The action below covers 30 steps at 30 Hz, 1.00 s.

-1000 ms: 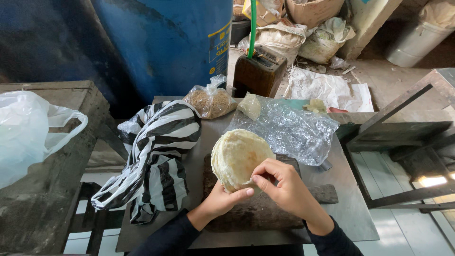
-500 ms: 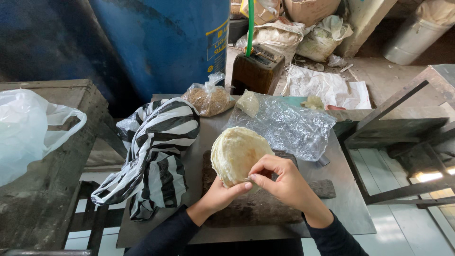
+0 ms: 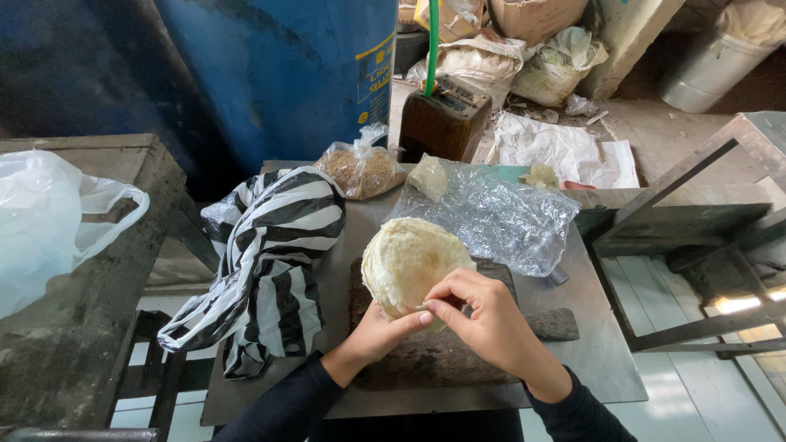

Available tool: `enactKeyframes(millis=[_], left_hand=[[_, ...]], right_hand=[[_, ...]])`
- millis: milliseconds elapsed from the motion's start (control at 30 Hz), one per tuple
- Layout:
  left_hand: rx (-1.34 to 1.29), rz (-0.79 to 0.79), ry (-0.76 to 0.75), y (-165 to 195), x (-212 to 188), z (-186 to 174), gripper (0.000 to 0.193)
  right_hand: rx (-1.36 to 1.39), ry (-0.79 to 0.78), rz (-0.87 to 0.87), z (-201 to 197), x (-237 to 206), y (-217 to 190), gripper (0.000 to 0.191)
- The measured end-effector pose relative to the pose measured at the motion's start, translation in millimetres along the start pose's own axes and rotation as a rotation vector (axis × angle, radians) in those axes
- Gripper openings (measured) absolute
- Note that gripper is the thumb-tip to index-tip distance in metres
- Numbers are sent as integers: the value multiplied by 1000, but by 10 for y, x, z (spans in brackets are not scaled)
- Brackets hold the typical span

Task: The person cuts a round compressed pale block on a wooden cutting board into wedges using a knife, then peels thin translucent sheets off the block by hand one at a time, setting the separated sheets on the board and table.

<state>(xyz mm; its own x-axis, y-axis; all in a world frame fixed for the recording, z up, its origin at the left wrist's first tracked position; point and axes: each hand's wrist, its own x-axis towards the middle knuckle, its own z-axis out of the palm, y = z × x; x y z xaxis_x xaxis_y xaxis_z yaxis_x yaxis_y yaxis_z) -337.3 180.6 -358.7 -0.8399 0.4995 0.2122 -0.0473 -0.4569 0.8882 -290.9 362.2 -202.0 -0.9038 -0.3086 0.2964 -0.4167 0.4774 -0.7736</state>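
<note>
My left hand (image 3: 372,336) cups the near edge of a stack of thin, pale flatbreads (image 3: 409,262) from below, fingers closed on it and thumb pressed up against the rim. My right hand (image 3: 491,323) comes in from the side and pinches the same lower edge between thumb and fingertips, so both hands grasp the stack. The stack stands tilted up off a dark, rough slab (image 3: 442,360) that lies on the grey metal surface (image 3: 589,360).

The breads look light, soft and floppy, with ragged, dry edges; I judge they would tear or flake if pulled by one corner. The safer hold seems to be the one I have: palm under the bulk, fingertips only at the rim to part one layer.

Just behind the stack lies a crumpled clear plastic sheet (image 3: 491,217). To my left a black-and-white striped bag (image 3: 270,262) slumps over the surface's edge, and beyond it sits a small knotted bag of brown grains (image 3: 360,168). A blue drum (image 3: 278,74) stands further back.
</note>
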Motion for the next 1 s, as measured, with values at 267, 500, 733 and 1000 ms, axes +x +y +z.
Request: enactKeyframes(millis=[267,500,733,1000], left_hand=[[-99,-57,11,-87,16,-33,39],[-111,-69,13,-124,11,-45,39],[-89,-72,7,-114,13,-26,38],[-147,-45,-17,-155,-1,-47,37]], right_hand=[[-28,-28,106,-5,11,-51,9],[-70,-7,-14,0,-26,-48,9],[-83,19,1,7,-56,-89,9],[-66,-35,33,-10,-57,-109,10]])
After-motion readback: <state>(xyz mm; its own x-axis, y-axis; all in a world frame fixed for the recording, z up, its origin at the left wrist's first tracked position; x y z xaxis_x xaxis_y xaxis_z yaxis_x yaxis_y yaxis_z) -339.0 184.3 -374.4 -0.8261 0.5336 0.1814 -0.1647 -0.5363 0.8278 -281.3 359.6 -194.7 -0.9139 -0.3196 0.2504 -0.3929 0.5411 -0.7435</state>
